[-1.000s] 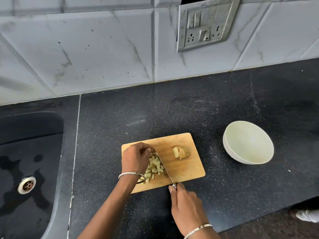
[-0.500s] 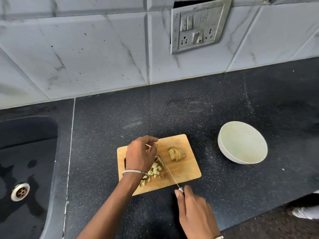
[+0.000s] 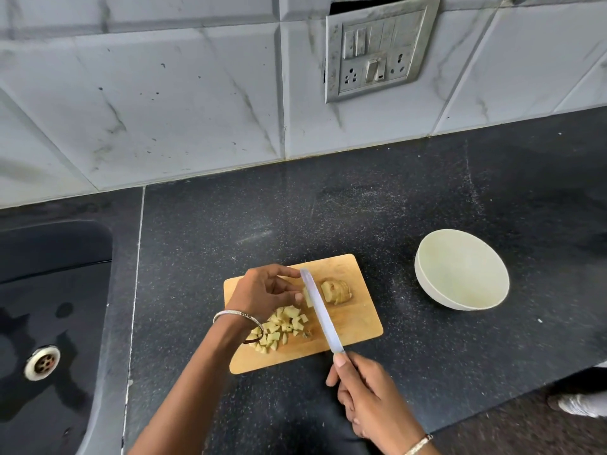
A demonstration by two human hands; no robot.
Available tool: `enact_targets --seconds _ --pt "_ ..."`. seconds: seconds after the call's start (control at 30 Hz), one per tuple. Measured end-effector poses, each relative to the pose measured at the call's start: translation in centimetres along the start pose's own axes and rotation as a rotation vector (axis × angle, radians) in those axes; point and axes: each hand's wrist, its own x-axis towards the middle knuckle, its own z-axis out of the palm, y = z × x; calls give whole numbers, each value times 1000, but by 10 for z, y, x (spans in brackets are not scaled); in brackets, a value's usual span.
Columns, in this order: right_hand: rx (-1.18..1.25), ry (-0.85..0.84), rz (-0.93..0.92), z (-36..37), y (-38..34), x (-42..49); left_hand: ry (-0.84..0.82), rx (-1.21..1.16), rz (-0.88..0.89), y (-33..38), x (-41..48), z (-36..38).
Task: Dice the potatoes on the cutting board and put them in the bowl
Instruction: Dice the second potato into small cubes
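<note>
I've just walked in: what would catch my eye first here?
A long knife, gripped by the right hand, slants over the wooden board on the counter, the left hand close by its tip. Heaped potato dice lie on the board's left side, a sliced chunk sits right of the blade, and an empty white bowl stands to the board's right.

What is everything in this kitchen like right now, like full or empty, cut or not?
Bowl: upright, empty.
Diced potato: heaped on the cutting board.
Sliced potato: on the board, not yet diced.
Knife: gripped by the right hand, blade over the board.
Left hand: fingers curled beside the blade; grip unclear.
Sink: wet patches, drain unplugged.
</note>
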Motion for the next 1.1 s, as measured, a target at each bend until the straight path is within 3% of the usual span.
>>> enact_targets --seconds 0.13,0.37,0.57,0.77,1.1 --pt "46 32 -5 -5 -2 -1 115 271 29 -7 2 -7" --pt "-125 120 -54 -9 10 0 185 759 97 -6 6 2" --pt "-301 257 -172 -17 21 0 215 962 141 -14 9 28" --pt "-390 289 -186 -22 26 -5 336 988 98 -19 7 27" --pt "-367 376 -178 -31 31 -3 195 858 260 -6 11 48"
